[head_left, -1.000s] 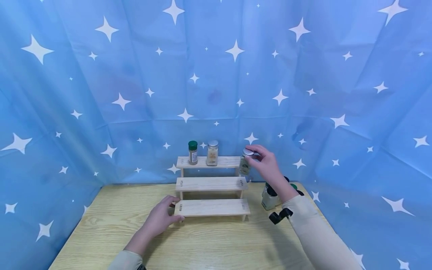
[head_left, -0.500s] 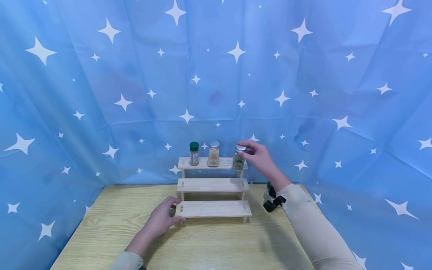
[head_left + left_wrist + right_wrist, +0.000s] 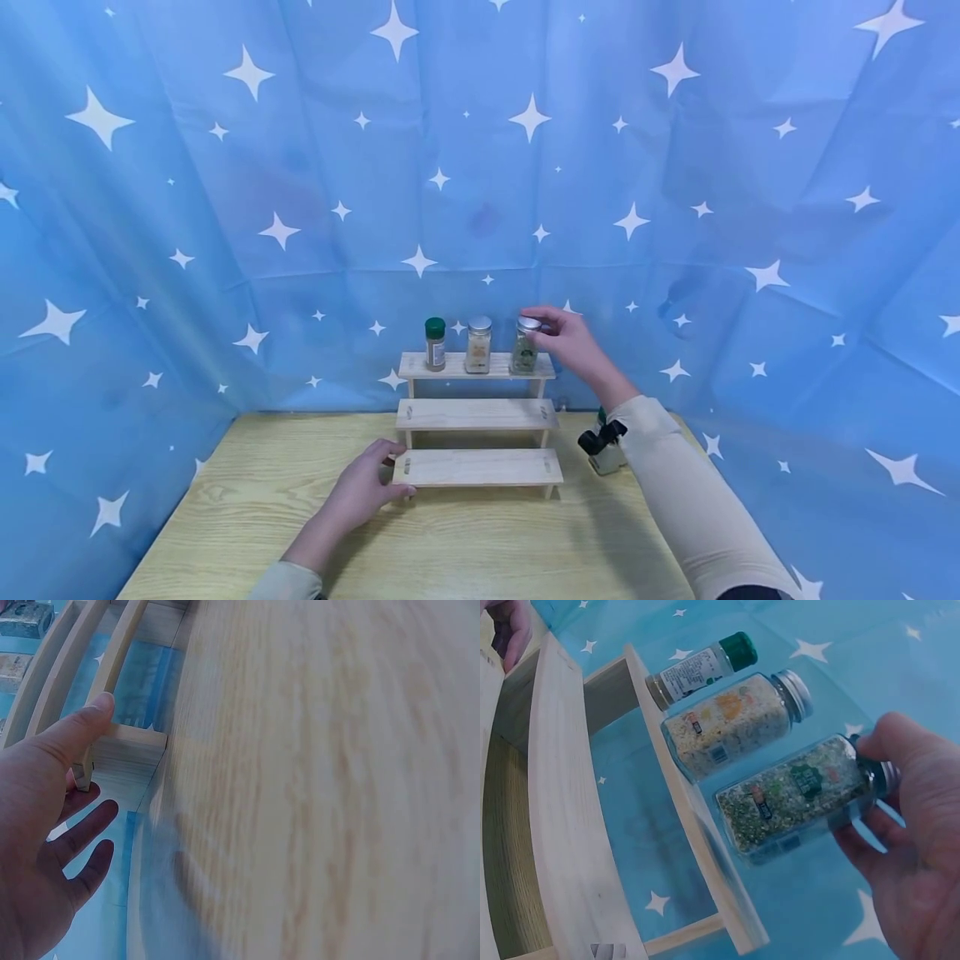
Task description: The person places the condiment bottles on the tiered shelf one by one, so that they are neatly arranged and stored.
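Observation:
A three-step wooden spice rack [image 3: 477,468] stands on the table. My left hand [image 3: 362,490] grips the left end of its lowest step, thumb [image 3: 86,724] along the front edge and other fingers spread below. My right hand [image 3: 576,346] pinches a glass spice jar of green flakes [image 3: 795,799] by its silver lid, upright at the top step's right end. Left of it on that step stand a silver-lidded jar of pale granules [image 3: 731,724] and a slimmer green-capped spice bottle [image 3: 435,344]. Whether the held jar bears fully on the wood, I cannot tell.
More spice jars [image 3: 607,458] stand on the table right of the rack, partly hidden by my right sleeve and the black wrist mount [image 3: 602,437]. A blue star-patterned curtain [image 3: 480,167] hangs close behind the rack. The wooden table [image 3: 465,550] extends in front.
My right hand has carried the jar of green flakes leftward, from beside the rack onto the right part of the top step. My left hand keeps its grip on the lowest step.

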Tool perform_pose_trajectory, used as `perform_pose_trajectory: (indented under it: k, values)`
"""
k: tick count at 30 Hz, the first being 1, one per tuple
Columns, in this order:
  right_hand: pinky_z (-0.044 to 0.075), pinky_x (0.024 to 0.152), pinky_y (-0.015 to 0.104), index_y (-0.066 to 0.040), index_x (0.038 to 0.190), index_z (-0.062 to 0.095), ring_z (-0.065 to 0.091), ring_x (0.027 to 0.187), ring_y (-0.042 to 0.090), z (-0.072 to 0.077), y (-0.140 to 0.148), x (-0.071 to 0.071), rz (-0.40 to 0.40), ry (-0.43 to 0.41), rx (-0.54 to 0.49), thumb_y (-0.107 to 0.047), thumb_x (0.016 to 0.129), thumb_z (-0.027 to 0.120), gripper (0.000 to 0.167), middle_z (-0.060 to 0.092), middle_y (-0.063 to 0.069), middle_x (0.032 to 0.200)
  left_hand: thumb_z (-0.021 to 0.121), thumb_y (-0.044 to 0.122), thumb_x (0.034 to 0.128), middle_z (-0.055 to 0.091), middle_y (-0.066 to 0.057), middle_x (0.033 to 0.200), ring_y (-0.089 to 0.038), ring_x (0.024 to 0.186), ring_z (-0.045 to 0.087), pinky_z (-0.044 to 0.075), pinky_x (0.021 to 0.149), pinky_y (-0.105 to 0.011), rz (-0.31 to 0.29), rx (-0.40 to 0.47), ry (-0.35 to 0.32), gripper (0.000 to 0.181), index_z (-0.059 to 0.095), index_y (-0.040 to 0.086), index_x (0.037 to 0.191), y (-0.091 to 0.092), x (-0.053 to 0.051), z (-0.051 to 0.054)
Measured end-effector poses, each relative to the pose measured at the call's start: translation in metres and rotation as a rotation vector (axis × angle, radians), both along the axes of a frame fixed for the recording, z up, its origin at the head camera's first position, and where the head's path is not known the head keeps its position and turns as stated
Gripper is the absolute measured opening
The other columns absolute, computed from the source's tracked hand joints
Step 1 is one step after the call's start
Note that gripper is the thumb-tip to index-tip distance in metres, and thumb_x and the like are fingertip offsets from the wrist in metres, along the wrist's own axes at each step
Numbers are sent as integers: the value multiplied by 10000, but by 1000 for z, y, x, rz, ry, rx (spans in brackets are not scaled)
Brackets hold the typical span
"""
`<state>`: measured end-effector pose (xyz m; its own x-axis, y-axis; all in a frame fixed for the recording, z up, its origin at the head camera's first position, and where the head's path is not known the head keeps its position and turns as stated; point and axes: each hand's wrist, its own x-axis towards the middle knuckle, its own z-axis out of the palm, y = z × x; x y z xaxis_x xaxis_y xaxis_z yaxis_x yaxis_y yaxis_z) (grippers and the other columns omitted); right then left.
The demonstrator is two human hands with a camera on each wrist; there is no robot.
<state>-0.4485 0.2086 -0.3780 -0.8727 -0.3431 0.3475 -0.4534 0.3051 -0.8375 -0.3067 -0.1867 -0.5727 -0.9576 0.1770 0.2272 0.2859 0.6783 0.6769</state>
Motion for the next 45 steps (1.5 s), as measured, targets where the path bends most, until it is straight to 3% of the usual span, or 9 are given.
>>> perform_pose_trajectory:
  k: [3,14,21,34,45]
  values:
    - [637,878,278,-54,1499,671,711,1169,283,-1,0,-4,5,-9,-10,-102,1079,718,426,670,90,1449,992,336,843,676,39,1393,-225,1211,688,605,997,-481,-1,9,-4,678,689,157,1423,0,1,1]
    - [618,868,261,-3,1500,652,683,1166,251,-12,-1,-8,29,-27,-50,-42,1089,678,414,638,196,1480,997,337,834,679,29,1387,-223,1196,698,610,1001,-484,-8,2,10,688,691,144,1419,2,2,-1]
    - [601,932,242,-71,1499,680,664,1261,261,-15,-4,-10,2,-63,-100,-55,1095,675,404,631,187,1516,1001,310,833,680,0,1398,-239,1189,701,612,1000,-492,2,3,13,697,685,114,1423,2,2,2]
    - [564,1026,230,-73,1516,668,546,1477,323,-27,-6,-11,-15,-94,-177,-92,1101,694,416,606,152,1580,1004,317,827,687,24,1387,-184,1125,709,618,943,-447,-2,-10,8,714,683,145,1441,2,1,0]
    - [548,1061,240,-58,1550,628,552,1459,320,-26,-7,-10,11,-72,-201,-77,1091,699,465,602,175,1576,993,357,835,680,40,1385,-171,1132,697,617,941,-436,1,-40,1,739,682,143,1470,1,0,1]
